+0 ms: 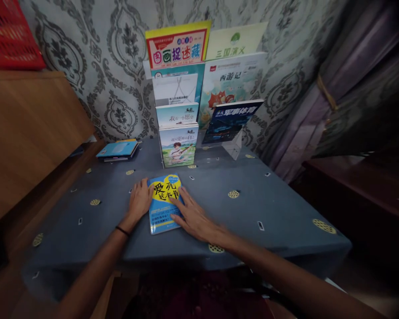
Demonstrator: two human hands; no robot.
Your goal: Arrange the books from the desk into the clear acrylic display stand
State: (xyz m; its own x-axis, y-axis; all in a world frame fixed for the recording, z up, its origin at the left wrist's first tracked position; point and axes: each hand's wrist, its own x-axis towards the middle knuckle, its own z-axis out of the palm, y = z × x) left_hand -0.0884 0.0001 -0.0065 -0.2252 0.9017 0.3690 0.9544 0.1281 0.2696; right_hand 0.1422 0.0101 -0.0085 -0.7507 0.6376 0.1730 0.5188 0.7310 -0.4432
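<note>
A blue book with a yellow heart shape and black Chinese characters lies flat on the cloth-covered table, cover up. Along its left edge rests my left hand, its fingers stretched out and the thumb at the cover's edge; a dark band circles that wrist. My right hand comes in from the right with fingers spread, the tips lying on the right part of the cover. Neither hand grips the book. Just behind it, a clear stand holds several books, the lowest showing a seated figure with a guitar.
A small stack of books lies at the back left. On the stand's right side a dark magazine leans forward. A wooden cabinet bounds the left, with a red basket on top. Curtains hang at right.
</note>
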